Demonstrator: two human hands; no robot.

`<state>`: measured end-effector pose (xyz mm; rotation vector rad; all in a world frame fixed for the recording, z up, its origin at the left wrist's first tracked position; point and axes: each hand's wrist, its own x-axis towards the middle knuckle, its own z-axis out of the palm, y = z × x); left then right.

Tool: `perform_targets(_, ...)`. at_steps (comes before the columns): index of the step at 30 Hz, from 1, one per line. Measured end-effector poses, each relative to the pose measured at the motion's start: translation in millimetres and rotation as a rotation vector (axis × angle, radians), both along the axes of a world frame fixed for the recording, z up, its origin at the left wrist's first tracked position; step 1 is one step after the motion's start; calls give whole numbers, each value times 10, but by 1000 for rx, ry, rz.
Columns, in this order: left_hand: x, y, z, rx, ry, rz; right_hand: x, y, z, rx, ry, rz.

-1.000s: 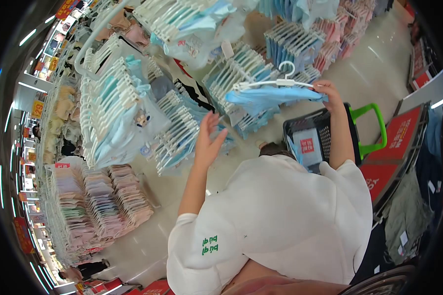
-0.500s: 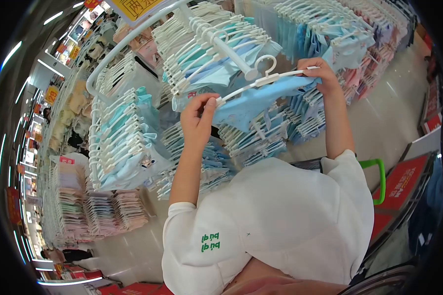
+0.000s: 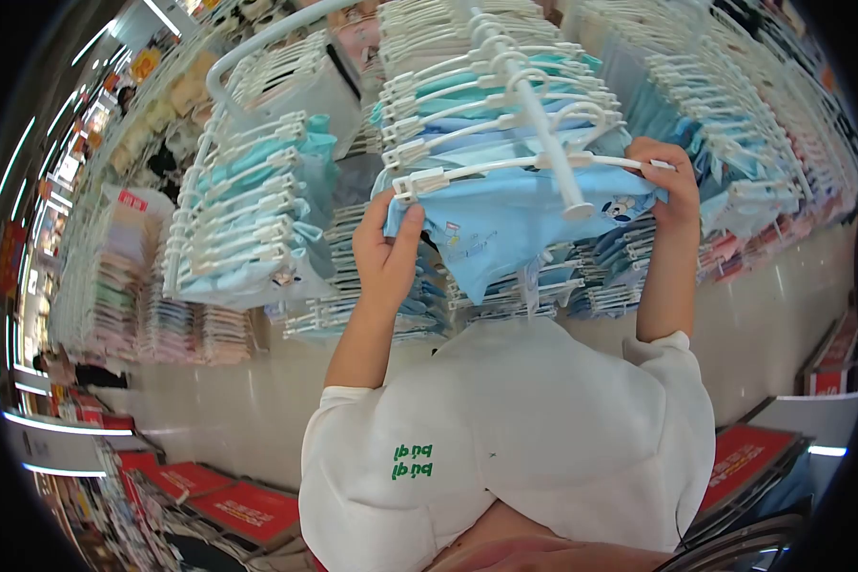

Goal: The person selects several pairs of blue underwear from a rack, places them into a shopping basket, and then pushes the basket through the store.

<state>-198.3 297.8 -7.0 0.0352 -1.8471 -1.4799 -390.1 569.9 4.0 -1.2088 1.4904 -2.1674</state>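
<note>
Left hand (image 3: 386, 250): your fingers pinch the hanger (image 3: 505, 167) end and blue garment (image 3: 515, 224).
Right hand (image 3: 672, 186): your fingers curl closed on the opposite end.

Green print (image 3: 410, 460) on white sleeve (image 3: 367, 424), upside down, two lines, roughly "bu di"; red signs (image 3: 248, 510) unreadable.

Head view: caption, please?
Left hand and right hand hold a white hanger bearing a blue garment at a rack rod.

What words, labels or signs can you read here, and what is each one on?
"bu qi", two green rows, upside down, on the white top.
Red signs low down: lettering too blurred.
Red tag on the left rack: unreadable.
Print on the light blue garment: too small.
</note>
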Motion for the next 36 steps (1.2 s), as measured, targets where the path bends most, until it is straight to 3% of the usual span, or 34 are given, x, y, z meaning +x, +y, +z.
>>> perform_targets(4,-35,-84,-65,9,32,65,42,-136,22,59,35,-114)
perform_targets(9,-9,-205,-119,-15,-220,-11,25,-206,-45,108,16,-228)
perform_targets(11,-19,-201,-106,-12,-172,-14,69,-271,-78,106,-3,-462)
perform_targets(15,-77,-160,-40,2,-53,-15,72,-287,-139,65,15,-526)
perform_targets(20,-45,-191,-8,-118,-66,38,200,-353,-159,-17,-28,-581)
perform_targets(22,-9,-196,60,-166,-203,32,224,-369,-216,-65,-55,-613)
perform_targets(36,-101,-250,-56,-226,-201,58,255,-439,-231,-64,-3,-694)
